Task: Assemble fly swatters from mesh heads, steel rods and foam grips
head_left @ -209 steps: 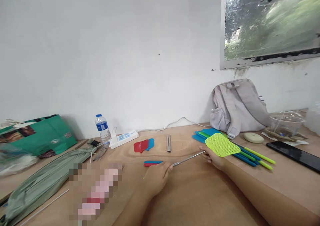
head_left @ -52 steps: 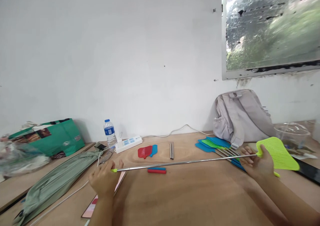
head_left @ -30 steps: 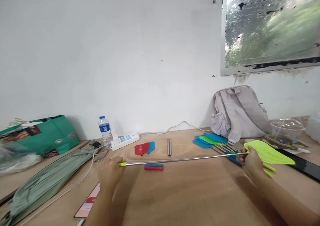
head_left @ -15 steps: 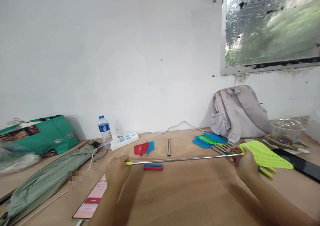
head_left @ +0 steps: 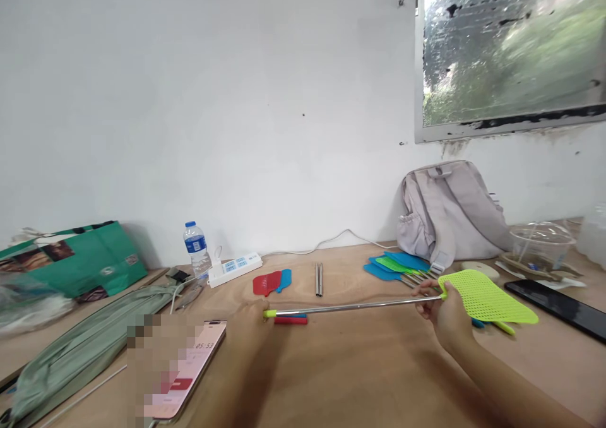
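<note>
A yellow-green fly swatter with a thin metal telescopic rod (head_left: 350,307) stretches level between my hands. My left hand (head_left: 247,330), slightly blurred, is closed around the handle end, where a yellow-green tip shows. At the other end my right hand (head_left: 447,317) grips the neck just below the perforated paddle (head_left: 492,297). Behind the rod lie a red handle (head_left: 291,321) and a blue one, partly covered. Further back are a red swatter head (head_left: 266,283) overlapping a blue one (head_left: 284,280), and metal rods (head_left: 319,279) side by side.
Several blue and green swatters (head_left: 386,267) lie by the grey backpack (head_left: 445,216). A black phone (head_left: 553,308) and plastic bowl (head_left: 542,245) are right. Leftward are a lit phone (head_left: 196,365), power strip (head_left: 235,270), water bottle (head_left: 196,248), green cloth bag (head_left: 89,352) and green shopping bag (head_left: 104,257).
My hands have come closer together, the left moving right and the right moving left. The rod's visible length between them is shorter. More of the lit phone shows.
</note>
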A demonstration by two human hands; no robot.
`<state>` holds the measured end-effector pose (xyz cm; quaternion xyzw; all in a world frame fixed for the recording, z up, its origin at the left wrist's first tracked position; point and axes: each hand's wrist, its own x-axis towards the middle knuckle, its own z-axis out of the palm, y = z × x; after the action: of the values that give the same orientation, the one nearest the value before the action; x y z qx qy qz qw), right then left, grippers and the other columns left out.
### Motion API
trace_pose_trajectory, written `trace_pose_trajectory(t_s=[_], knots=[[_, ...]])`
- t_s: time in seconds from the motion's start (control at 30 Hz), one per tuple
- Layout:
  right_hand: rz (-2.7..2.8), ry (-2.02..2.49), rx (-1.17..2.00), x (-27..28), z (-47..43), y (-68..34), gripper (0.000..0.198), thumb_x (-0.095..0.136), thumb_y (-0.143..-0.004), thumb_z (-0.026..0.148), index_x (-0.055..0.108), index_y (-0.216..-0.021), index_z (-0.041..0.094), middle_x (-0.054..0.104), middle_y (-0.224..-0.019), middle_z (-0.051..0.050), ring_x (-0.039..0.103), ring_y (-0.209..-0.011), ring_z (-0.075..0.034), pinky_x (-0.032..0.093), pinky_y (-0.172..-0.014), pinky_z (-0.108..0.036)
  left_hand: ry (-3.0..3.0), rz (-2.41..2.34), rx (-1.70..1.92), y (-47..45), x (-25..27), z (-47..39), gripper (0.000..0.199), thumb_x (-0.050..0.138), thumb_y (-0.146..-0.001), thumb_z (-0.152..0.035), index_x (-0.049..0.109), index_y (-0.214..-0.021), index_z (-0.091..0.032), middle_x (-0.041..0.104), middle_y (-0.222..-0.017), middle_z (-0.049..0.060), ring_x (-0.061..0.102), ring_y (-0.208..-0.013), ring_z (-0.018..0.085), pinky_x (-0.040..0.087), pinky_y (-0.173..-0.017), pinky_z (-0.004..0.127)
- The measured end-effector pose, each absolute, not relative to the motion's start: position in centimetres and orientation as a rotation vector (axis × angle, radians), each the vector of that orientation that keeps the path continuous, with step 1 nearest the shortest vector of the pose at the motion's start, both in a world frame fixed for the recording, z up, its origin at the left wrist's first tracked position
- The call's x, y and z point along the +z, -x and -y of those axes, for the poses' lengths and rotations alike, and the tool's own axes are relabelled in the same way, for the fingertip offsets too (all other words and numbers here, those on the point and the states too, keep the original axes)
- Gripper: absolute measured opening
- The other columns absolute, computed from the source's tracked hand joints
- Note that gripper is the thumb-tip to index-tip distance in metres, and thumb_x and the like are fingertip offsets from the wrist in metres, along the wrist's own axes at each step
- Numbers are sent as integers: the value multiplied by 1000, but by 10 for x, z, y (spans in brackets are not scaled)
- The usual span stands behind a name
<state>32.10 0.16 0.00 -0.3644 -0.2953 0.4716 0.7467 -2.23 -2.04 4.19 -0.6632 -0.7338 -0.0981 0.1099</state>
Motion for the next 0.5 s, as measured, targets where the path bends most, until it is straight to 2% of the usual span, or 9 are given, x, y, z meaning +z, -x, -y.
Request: trace_pose_trajectory(t_s=[0.23, 0.4, 0.5], knots=[[637, 824, 1105, -6, 0, -311, 26, 38, -72, 45, 47, -74, 20, 61, -55, -2, 52, -39, -15, 32, -35, -24, 1950, 2226, -293, 12, 41, 22, 19, 42, -72, -20, 60, -76, -22, 65, -81, 6, 58, -80, 24, 38, -59, 29], [674, 834, 1128, -7, 15, -275, 32, 43, -69, 52, 46, -78, 21, 61, -57, 1, 54, -39, -14, 31, -34, -22, 2107, 2186, -246, -19, 41, 27, 18, 45, -73, -26, 62, -79, -23, 66, -83, 6, 59, -79, 24, 37, -59, 29], [654, 817, 1081, -4, 26, -257, 33, 45, -68, 54, 45, -76, 22, 60, -57, 3, 52, -37, -13, 31, -33, -22, 2197, 2123, -258, -37, 35, 28, 17, 45, -73, -21, 61, -79, -21, 66, -83, 5, 59, -80, 22, 36, -59, 28]])
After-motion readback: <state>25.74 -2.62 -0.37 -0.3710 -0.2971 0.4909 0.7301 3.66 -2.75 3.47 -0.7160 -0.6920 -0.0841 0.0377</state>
